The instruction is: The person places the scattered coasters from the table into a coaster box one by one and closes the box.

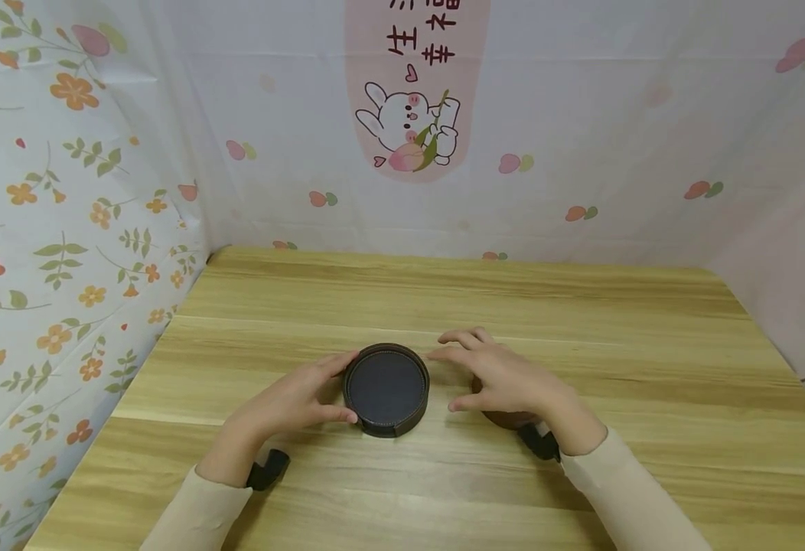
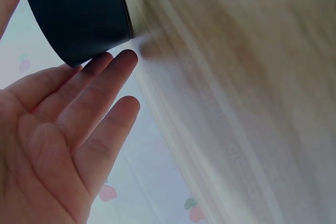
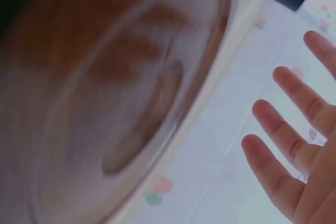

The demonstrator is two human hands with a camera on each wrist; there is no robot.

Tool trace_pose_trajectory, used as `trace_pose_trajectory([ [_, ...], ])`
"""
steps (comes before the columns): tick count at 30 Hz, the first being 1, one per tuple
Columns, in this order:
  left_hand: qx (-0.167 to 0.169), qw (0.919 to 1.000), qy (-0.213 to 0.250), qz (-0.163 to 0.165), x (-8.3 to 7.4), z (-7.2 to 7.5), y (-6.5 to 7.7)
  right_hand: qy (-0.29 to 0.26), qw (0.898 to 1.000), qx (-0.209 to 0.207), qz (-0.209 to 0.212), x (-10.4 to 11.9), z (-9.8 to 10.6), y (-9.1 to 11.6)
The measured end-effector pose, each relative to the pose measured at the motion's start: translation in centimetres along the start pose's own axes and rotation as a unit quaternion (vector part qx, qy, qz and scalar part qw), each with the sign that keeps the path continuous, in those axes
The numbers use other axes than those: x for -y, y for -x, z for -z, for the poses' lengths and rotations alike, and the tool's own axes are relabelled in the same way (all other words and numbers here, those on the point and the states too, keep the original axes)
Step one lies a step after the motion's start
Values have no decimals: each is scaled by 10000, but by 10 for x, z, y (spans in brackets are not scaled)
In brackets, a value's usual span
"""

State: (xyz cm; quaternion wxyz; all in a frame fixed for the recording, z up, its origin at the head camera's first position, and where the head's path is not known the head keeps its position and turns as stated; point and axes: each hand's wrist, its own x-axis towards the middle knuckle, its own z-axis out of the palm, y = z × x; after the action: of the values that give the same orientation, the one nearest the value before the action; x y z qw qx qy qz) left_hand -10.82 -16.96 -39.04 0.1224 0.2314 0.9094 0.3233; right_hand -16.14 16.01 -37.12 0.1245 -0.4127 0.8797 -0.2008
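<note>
A black round coaster holder (image 1: 386,386) with light stitching along its rim stands on the table, a dark round coaster inside it. My left hand (image 1: 292,398) holds its left side, thumb at the front and fingers farther back. In the left wrist view, fingertips meet the dark side wall (image 2: 79,14), while the little finger stays apart. To the right, my right hand (image 1: 506,375) hovers with spread fingers, holding nothing. Beneath its palm lies a round, glossy brown thing (image 1: 511,419), mostly hidden. It looks like a wooden dish (image 3: 131,40) up close, blurred in the right wrist view.
The wood-grain table (image 1: 444,298) carries both things. A floral cloth (image 1: 86,229) hangs on the left, and a white cloth (image 1: 272,99) with a rabbit print hangs behind the table. Black wrist mounts (image 1: 268,469) sit under both wrists, close to the tabletop.
</note>
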Motion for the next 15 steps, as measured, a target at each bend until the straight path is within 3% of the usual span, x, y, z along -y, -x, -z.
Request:
trace_pose_trajectory([
  [7, -23, 10000, -66, -58, 1, 0, 0, 154, 9997, -149, -148, -16, 8, 20],
  [15, 14, 10000, 10, 66, 0, 0, 1, 249, 9977, 89, -627, -34, 6, 46],
])
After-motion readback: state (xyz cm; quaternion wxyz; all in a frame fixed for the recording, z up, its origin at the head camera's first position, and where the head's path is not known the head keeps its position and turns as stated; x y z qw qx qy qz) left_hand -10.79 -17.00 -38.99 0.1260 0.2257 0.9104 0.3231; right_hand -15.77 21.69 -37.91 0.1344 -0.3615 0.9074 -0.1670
